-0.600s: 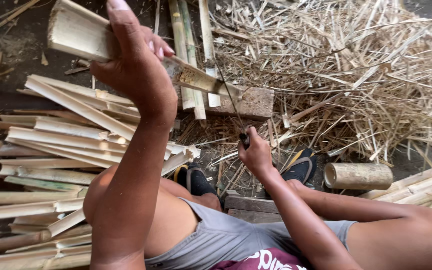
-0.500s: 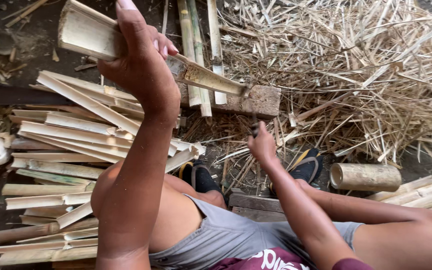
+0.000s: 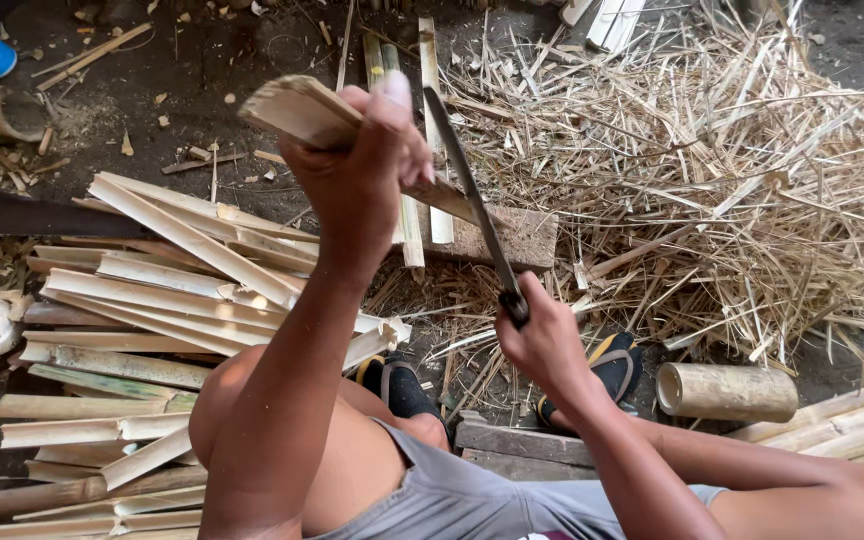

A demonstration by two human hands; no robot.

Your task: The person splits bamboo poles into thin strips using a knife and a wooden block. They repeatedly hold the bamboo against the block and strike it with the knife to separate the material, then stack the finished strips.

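- A bamboo slat (image 3: 302,110) is gripped in the left hand (image 3: 362,185), whose fingers (image 3: 392,100) are closed around it near its upper end.
- The slat's long axis runs from upper left down to the right, and its lower end rests on a wooden block (image 3: 512,235) on the floor.
- A knife (image 3: 472,190) is held in the right hand (image 3: 542,340), the fingers wrapped shut around its handle.
- The blade rises from the right hand up and to the left, so that its tip stands just beside the left thumb.
- The blade is seen crossing the slat just right of the left hand; whether the edge touches the bamboo cannot be told.
- The slat thus lies up and to the left of the right hand, with the left hand the nearer of the two, since it holds the piece.
- A stack of split slats (image 3: 162,290) lies on the floor to the left, well apart from the blade.
- A heap of thin shavings (image 3: 712,180) is spread to the right of the block.
- A short bamboo tube (image 3: 727,392) lies near the right forearm, beside sandalled feet (image 3: 617,365).
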